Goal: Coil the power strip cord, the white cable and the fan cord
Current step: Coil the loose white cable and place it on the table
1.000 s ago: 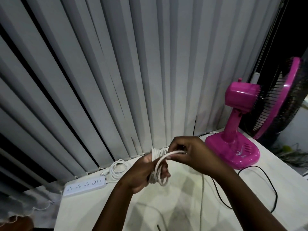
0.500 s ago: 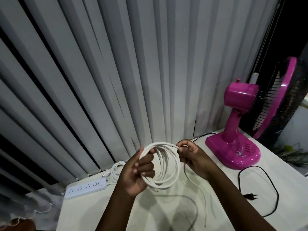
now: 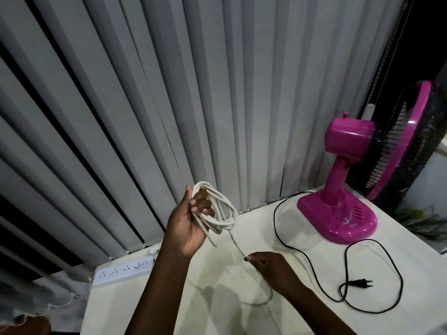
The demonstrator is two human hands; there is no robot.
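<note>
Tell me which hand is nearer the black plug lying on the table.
Right. The right hand is left of the black plug, low over the table; the left hand is raised farther left.

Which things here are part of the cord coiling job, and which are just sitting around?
Job: white cable, held in left hand and pulled by right hand; fan cord; power strip.
Lying about: blinds; table; plant.

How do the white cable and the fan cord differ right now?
The white cable is white; the fan cord is black. The white cable is mostly looped and held up in the left hand, its tail pinched by the right hand; the fan cord lies loose on the table, untouched, its plug showing. Both are thin and flexible.
</note>
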